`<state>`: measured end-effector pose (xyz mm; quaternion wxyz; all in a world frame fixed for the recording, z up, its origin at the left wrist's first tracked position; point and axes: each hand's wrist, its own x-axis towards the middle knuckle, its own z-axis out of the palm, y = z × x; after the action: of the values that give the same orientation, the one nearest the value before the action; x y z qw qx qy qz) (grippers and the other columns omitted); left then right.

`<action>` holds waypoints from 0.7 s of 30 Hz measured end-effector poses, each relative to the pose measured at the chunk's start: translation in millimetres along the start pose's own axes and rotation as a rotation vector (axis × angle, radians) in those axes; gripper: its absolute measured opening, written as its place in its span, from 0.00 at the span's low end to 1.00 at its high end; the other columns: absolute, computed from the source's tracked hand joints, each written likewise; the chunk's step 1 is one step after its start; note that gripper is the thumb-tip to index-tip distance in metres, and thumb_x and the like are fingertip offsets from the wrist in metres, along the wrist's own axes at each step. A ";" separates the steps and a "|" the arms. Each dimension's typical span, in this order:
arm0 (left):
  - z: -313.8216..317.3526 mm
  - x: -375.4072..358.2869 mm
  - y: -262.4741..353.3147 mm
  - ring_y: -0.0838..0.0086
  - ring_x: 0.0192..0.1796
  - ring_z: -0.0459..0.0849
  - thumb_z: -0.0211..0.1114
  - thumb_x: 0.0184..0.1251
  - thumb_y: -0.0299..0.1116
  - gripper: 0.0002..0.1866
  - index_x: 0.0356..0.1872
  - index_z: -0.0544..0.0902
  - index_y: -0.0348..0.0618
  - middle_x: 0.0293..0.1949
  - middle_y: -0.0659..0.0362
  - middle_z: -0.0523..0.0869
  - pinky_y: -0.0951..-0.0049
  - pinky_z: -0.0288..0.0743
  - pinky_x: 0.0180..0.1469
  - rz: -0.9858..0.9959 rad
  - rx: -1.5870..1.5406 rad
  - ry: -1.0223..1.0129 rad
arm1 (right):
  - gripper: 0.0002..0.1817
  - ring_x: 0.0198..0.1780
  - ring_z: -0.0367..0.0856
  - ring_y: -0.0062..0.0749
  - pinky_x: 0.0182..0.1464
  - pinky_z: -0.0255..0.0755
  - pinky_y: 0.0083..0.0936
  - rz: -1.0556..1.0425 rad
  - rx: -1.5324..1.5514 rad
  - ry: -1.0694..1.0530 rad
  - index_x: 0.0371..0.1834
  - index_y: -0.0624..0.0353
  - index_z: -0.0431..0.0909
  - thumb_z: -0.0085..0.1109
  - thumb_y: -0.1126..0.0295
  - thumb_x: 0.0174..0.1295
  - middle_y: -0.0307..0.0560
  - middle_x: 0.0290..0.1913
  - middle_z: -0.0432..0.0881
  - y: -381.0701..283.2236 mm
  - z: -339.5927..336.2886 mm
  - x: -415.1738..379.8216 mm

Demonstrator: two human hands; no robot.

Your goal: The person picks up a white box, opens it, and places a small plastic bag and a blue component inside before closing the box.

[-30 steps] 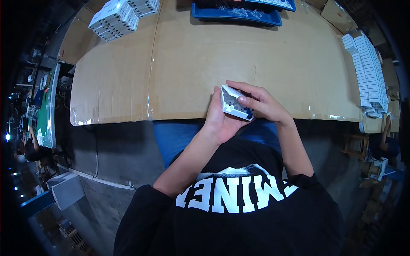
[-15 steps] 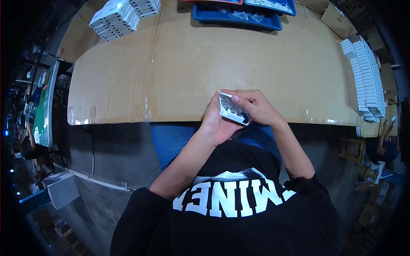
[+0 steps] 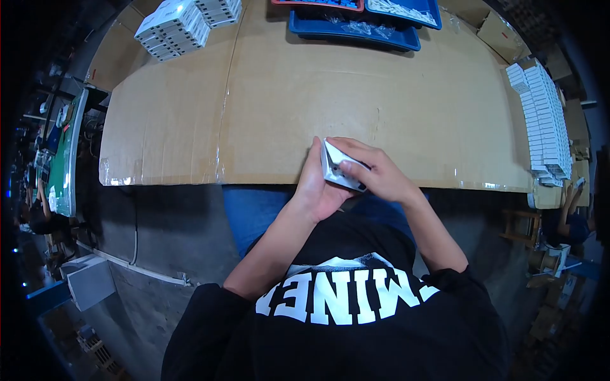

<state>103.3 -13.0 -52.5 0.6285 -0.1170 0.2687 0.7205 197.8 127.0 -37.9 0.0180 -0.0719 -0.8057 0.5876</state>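
A small white box [image 3: 331, 170] is held between my two hands, just over the front edge of the cardboard-covered table. My left hand [image 3: 312, 188] is wrapped round the box's left side and underside, palm up. From the right, my right hand [image 3: 382, 176] grips it, with the thumb pressed on its upper face and the fingers along the far edge. That face looks pale and shiny with a few dark marks. Whatever lies inside the box is hidden, and so is most of its right side.
Brown cardboard [image 3: 171, 127] covers the table. White boxes [image 3: 173, 32] are stacked at the back left, and a long stack of white boxes [image 3: 544, 120] stands at the right edge. A blue tray [image 3: 349, 33] with clear plastic pieces and other trays sit at the back. Other people are at both sides.
The box's dark inside with small pale pieces showed before; a pale, shiny face now covers it. My right thumb has moved down onto that face. The left hand stays round the box.
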 end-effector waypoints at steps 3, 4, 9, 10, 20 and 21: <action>3.9 -13.7 5.8 0.60 0.68 0.79 0.35 0.82 0.70 0.39 0.74 0.70 0.49 0.65 0.52 0.80 0.51 0.73 0.70 0.016 -0.022 -0.102 | 0.32 0.75 0.71 0.51 0.76 0.63 0.39 -0.172 -0.153 0.053 0.77 0.59 0.71 0.61 0.57 0.74 0.57 0.77 0.71 -5.8 7.3 -10.8; 6.6 -15.7 4.3 0.60 0.68 0.79 0.35 0.82 0.70 0.39 0.74 0.70 0.49 0.65 0.52 0.80 0.51 0.73 0.70 0.017 -0.024 -0.099 | 0.35 0.79 0.66 0.54 0.79 0.59 0.42 -0.238 -0.246 0.071 0.79 0.58 0.69 0.62 0.57 0.72 0.58 0.79 0.68 -7.6 8.5 -12.8; 17.6 -22.3 -2.6 0.63 0.66 0.82 0.37 0.83 0.68 0.37 0.73 0.69 0.47 0.63 0.54 0.81 0.57 0.79 0.64 0.135 0.173 0.027 | 0.39 0.82 0.60 0.56 0.81 0.52 0.54 -0.360 -0.298 0.107 0.79 0.57 0.69 0.65 0.49 0.68 0.58 0.82 0.64 -6.3 7.1 -20.3; 17.0 -22.1 -2.9 0.63 0.66 0.82 0.37 0.84 0.67 0.37 0.73 0.69 0.47 0.63 0.54 0.81 0.57 0.79 0.64 0.150 0.177 -0.006 | 0.41 0.83 0.60 0.56 0.81 0.52 0.55 -0.372 -0.303 0.095 0.79 0.57 0.69 0.65 0.46 0.67 0.58 0.82 0.64 -6.0 6.4 -20.9; 18.9 -23.6 -7.7 0.65 0.66 0.83 0.35 0.84 0.66 0.37 0.73 0.69 0.46 0.63 0.53 0.80 0.60 0.80 0.65 0.184 0.259 -0.007 | 0.43 0.82 0.61 0.60 0.80 0.54 0.57 -0.507 -0.395 0.093 0.78 0.57 0.71 0.65 0.41 0.65 0.60 0.81 0.65 0.5 2.4 -22.2; 21.2 -25.7 -6.7 0.65 0.65 0.83 0.35 0.84 0.66 0.37 0.73 0.69 0.45 0.63 0.53 0.81 0.60 0.80 0.64 0.174 0.278 -0.019 | 0.43 0.82 0.61 0.60 0.80 0.54 0.57 -0.507 -0.392 0.097 0.78 0.57 0.71 0.65 0.41 0.65 0.60 0.81 0.65 -2.1 1.1 -23.9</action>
<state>118.0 -22.8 -23.5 0.5765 0.0016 0.3690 0.7290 221.2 122.0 -34.9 0.1881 0.1012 -0.8940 0.3940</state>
